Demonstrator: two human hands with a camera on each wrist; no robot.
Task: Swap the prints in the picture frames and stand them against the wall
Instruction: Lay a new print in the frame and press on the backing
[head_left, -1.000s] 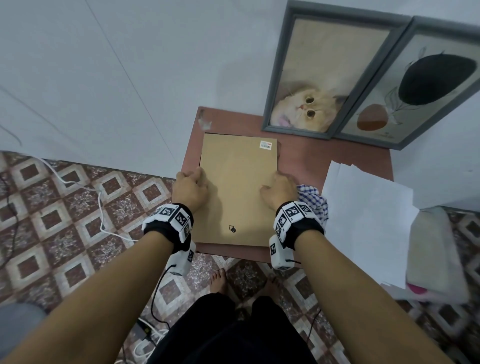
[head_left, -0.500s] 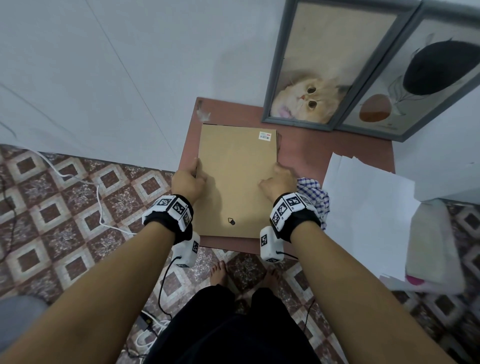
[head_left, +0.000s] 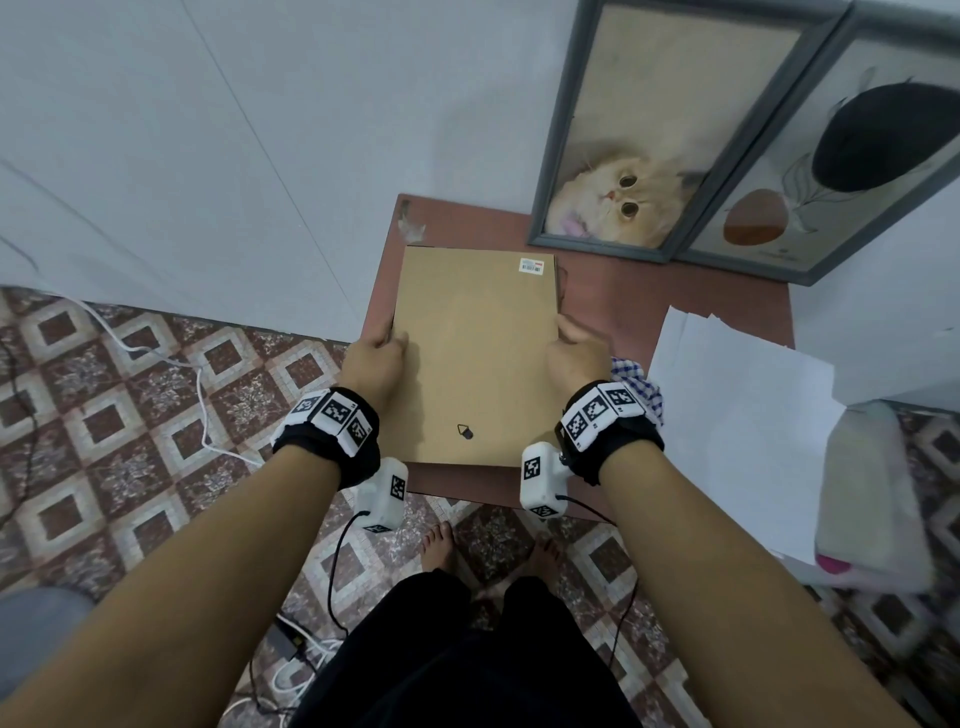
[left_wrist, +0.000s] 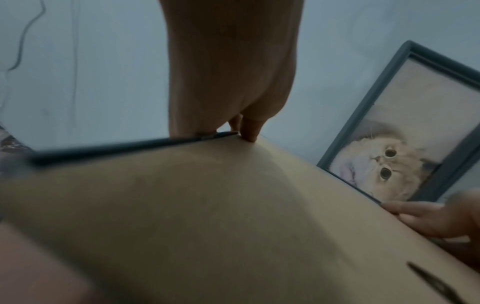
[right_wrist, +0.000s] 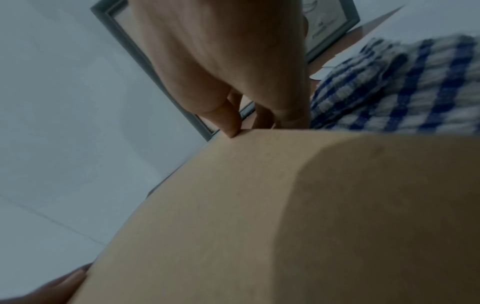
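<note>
A picture frame lies face down on the reddish table, its brown backing board up, with a small hanger near my side. My left hand grips its left edge, thumb on the board. My right hand grips the right edge, its fingertips curled over the rim. A grey frame with a cat print leans on the wall behind. Beside it leans a second grey frame with an abstract print.
White paper sheets overhang the table's right side. A blue checked cloth lies by my right wrist. A padded seat stands at far right. Cables trail over the tiled floor on the left.
Both hands slid outward from the top of the board to its side edges and now grip them. The view has tilted slightly.
</note>
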